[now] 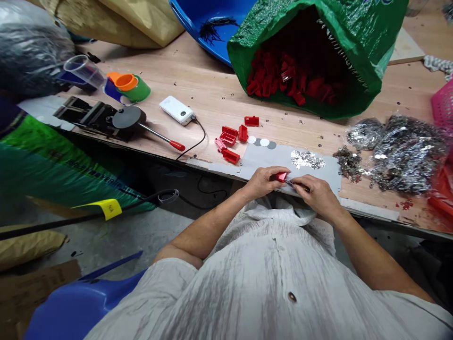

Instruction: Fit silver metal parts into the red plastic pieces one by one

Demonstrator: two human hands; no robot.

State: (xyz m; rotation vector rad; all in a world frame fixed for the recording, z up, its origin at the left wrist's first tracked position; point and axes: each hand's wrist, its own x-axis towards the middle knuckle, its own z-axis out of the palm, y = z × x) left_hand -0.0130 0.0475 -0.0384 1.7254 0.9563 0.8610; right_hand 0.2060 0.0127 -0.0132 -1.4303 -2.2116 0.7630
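My left hand (264, 182) is closed on a small red plastic part (281, 176) at the near table edge. My right hand (314, 193) is pinched on a thin metal piece (290, 183) whose tip touches that red part. Both hands rest over a grey mat (258, 158). A small heap of shiny metal bits (307, 159) lies on the mat just beyond my hands. Several loose red parts (231, 138) sit to the left of the mat.
A green sack (354, 42) full of red parts lies open at the back. Bags of metal pieces (399, 151) are at right, a pink basket (444, 106) beyond. A white power bank (177, 110), a hand press (120, 120), cups (127, 85) and a blue tub (208, 23) stand left.
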